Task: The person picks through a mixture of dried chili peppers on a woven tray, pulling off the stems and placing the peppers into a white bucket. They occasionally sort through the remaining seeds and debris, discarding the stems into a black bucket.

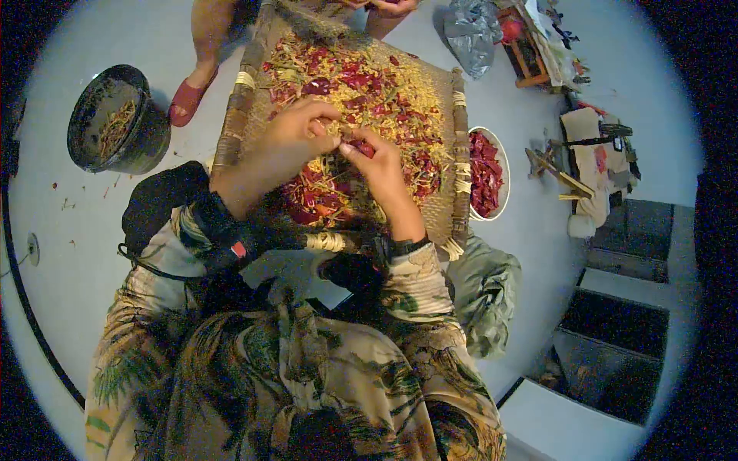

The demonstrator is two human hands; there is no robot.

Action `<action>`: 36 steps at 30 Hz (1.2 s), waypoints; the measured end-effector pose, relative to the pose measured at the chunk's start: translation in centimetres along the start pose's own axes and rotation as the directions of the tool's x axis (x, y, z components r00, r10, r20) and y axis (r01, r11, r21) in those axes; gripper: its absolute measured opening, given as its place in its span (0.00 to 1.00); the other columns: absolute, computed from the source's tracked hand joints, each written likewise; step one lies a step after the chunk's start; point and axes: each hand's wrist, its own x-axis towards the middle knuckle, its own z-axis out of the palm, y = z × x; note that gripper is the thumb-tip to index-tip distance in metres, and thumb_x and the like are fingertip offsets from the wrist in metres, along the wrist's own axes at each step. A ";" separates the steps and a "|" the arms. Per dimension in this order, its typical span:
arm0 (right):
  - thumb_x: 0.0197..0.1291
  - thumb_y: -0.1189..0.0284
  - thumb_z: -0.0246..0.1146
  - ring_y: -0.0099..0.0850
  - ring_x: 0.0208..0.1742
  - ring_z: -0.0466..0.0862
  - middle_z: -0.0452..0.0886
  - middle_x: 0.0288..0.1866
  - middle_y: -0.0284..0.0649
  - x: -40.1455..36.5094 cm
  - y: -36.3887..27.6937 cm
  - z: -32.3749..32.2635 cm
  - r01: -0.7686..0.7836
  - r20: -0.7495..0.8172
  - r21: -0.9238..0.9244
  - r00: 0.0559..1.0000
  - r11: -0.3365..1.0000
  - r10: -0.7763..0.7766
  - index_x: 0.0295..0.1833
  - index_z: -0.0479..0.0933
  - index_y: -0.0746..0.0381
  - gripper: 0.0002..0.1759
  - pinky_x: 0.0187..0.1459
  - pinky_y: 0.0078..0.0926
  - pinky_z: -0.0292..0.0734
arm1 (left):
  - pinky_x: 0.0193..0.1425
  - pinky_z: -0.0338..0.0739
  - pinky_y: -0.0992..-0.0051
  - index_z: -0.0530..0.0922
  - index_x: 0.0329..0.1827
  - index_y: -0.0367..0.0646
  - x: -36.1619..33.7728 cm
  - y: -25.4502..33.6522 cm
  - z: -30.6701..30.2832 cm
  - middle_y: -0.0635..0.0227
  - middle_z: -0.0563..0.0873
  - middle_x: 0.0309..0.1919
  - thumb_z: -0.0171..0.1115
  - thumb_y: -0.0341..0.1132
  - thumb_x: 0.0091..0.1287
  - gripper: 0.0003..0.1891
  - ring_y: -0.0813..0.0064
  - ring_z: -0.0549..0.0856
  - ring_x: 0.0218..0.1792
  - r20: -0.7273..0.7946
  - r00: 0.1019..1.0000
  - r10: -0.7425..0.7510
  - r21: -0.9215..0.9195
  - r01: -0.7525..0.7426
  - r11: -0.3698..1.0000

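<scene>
Both of my hands meet above a woven tray [455, 154] strewn with dried red chilies, yellow seeds and bits of stem. A dark red dried chili [363, 147] sits between the thumb and fingers of my right hand [380, 165]. My left hand [296, 134] is curled with its fingertips brought together right beside the right thumb. Whatever lies in that left pinch is too small to make out. Loose red chili pieces [311, 203] lie on the tray just below the hands.
Right of the tray stands a white bowl [503, 180] of red chili pieces. A black bucket [146, 146] holding stems is at the left. Across the tray are another person's leg, red slipper [187, 100] and hands [392, 6]. A grey plastic bag [470, 34] lies at the far right.
</scene>
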 end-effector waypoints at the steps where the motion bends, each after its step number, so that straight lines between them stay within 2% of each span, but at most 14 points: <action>1: 0.52 0.72 0.67 0.24 0.34 0.80 0.83 0.34 0.38 -0.1 0.7 0.1 0.081 -0.042 -0.073 0.996 0.994 -0.084 0.46 0.78 0.65 0.16 0.38 0.23 0.74 | 0.36 0.72 0.81 0.77 0.47 0.41 0.0 0.2 0.4 0.71 0.79 0.33 0.65 0.33 0.55 0.16 0.80 0.78 0.32 0.005 0.997 0.083 0.100 -0.083 0.992; 2: 0.52 0.73 0.67 0.22 0.34 0.78 0.81 0.34 0.36 -0.4 0.8 -0.1 0.059 -0.018 -0.139 0.998 0.989 -0.063 0.45 0.78 0.66 0.15 0.38 0.21 0.73 | 0.37 0.72 0.80 0.77 0.47 0.41 -0.2 0.4 0.8 0.71 0.79 0.33 0.65 0.34 0.56 0.16 0.79 0.78 0.34 0.018 0.986 0.164 0.198 -0.164 0.966; 4: 0.52 0.74 0.67 0.18 0.35 0.74 0.78 0.33 0.33 -1.4 -1.2 -0.3 0.018 0.024 -0.267 1.000 0.963 -0.012 0.44 0.77 0.67 0.14 0.39 0.17 0.71 | 0.41 0.73 0.75 0.78 0.45 0.41 -0.5 2.1 0.7 0.67 0.79 0.32 0.63 0.34 0.58 0.13 0.75 0.79 0.37 0.104 0.988 0.116 0.209 -0.136 0.968; 5: 0.51 0.75 0.68 0.18 0.32 0.74 0.78 0.32 0.34 -1.6 -1.6 -0.1 0.130 0.005 -0.245 0.991 0.961 -0.133 0.44 0.77 0.68 0.14 0.37 0.16 0.71 | 0.41 0.73 0.75 0.79 0.43 0.40 -0.5 2.1 0.7 0.66 0.79 0.32 0.62 0.33 0.58 0.11 0.74 0.79 0.37 0.133 0.983 0.129 0.229 -0.157 0.961; 8: 0.50 0.76 0.68 0.19 0.31 0.74 0.79 0.32 0.34 -1.9 -1.4 0.0 0.103 -0.022 -0.361 0.993 0.927 -0.119 0.45 0.77 0.68 0.16 0.35 0.17 0.72 | 0.41 0.72 0.75 0.79 0.37 0.39 -0.4 1.7 0.8 0.65 0.78 0.31 0.61 0.31 0.59 0.07 0.71 0.78 0.35 0.153 0.961 0.229 0.234 -0.260 0.937; 11: 0.46 0.68 0.70 0.41 0.35 0.82 0.81 0.34 0.48 -1.8 -1.0 0.4 0.121 -0.135 -0.274 0.977 0.954 -0.163 0.44 0.77 0.64 0.19 0.38 0.33 0.76 | 0.42 0.71 0.75 0.77 0.33 0.39 -0.4 2.5 0.9 0.65 0.78 0.31 0.60 0.31 0.59 0.05 0.71 0.78 0.35 0.083 0.979 0.184 0.180 -0.197 0.964; 15: 0.48 0.68 0.68 0.46 0.37 0.80 0.80 0.36 0.51 -1.9 -1.8 0.8 0.122 -0.112 -0.246 0.982 0.961 -0.153 0.46 0.76 0.64 0.19 0.39 0.37 0.75 | 0.43 0.70 0.74 0.76 0.32 0.38 -0.4 2.2 1.4 0.65 0.77 0.30 0.60 0.31 0.59 0.05 0.71 0.77 0.36 0.012 0.993 0.118 0.004 -0.118 0.993; 17: 0.50 0.69 0.66 0.48 0.37 0.79 0.79 0.36 0.53 -2.0 -2.5 0.9 0.166 -0.063 -0.303 0.979 0.938 -0.194 0.46 0.76 0.64 0.17 0.39 0.39 0.74 | 0.45 0.70 0.72 0.76 0.32 0.38 -0.4 1.9 1.4 0.64 0.78 0.31 0.60 0.31 0.59 0.05 0.69 0.78 0.37 0.010 0.988 0.152 0.077 -0.153 0.985; 20: 0.51 0.78 0.65 0.28 0.26 0.74 0.75 0.27 0.39 -2.2 -2.3 1.3 0.251 -0.093 -0.364 0.948 0.897 -0.303 0.44 0.75 0.65 0.13 0.31 0.23 0.71 | 0.44 0.71 0.70 0.76 0.33 0.37 -0.3 2.6 1.2 0.62 0.78 0.32 0.59 0.31 0.59 0.06 0.65 0.78 0.36 -0.006 0.959 0.285 0.174 -0.279 0.944; 23: 0.50 0.79 0.63 0.36 0.27 0.76 0.75 0.29 0.44 -2.5 -3.6 1.2 0.224 -0.089 -0.501 0.947 0.836 -0.308 0.40 0.74 0.66 0.10 0.31 0.28 0.71 | 0.43 0.71 0.69 0.75 0.34 0.37 -0.6 2.9 1.2 0.60 0.78 0.32 0.58 0.32 0.60 0.07 0.62 0.78 0.36 -0.004 0.909 0.417 0.276 -0.400 0.874; 27: 0.50 0.79 0.61 0.45 0.31 0.77 0.75 0.30 0.48 -2.8 -3.7 1.4 0.295 -0.061 -0.475 0.929 0.829 -0.365 0.38 0.73 0.65 0.08 0.33 0.34 0.71 | 0.42 0.71 0.67 0.74 0.34 0.37 -0.8 3.7 0.8 0.59 0.78 0.31 0.57 0.32 0.61 0.07 0.59 0.77 0.35 0.016 0.866 0.499 0.376 -0.468 0.800; 30: 0.49 0.78 0.60 0.49 0.34 0.77 0.75 0.32 0.50 -3.0 -3.9 1.6 0.300 -0.044 -0.460 0.932 0.836 -0.359 0.39 0.72 0.65 0.10 0.35 0.39 0.71 | 0.40 0.71 0.71 0.73 0.34 0.38 -1.4 3.8 1.1 0.63 0.77 0.28 0.56 0.32 0.63 0.06 0.68 0.77 0.33 -0.073 0.942 0.329 0.259 -0.300 0.918; 33: 0.47 0.76 0.59 0.54 0.38 0.76 0.76 0.35 0.53 -3.3 -4.0 1.5 0.283 -0.009 -0.482 0.945 0.829 -0.328 0.43 0.71 0.65 0.14 0.39 0.47 0.71 | 0.36 0.70 0.77 0.73 0.34 0.39 -2.0 4.5 1.6 0.70 0.76 0.26 0.57 0.31 0.63 0.05 0.79 0.75 0.31 -0.042 0.989 -0.142 -0.174 0.133 0.976; 36: 0.44 0.78 0.59 0.53 0.38 0.76 0.75 0.35 0.52 -3.2 -3.6 1.7 0.302 0.000 -0.525 0.935 0.796 -0.355 0.44 0.71 0.65 0.17 0.38 0.46 0.71 | 0.34 0.67 0.82 0.73 0.34 0.40 -1.5 3.6 2.1 0.76 0.74 0.25 0.58 0.30 0.62 0.04 0.86 0.71 0.29 -0.087 0.969 -0.230 -0.203 0.209 0.957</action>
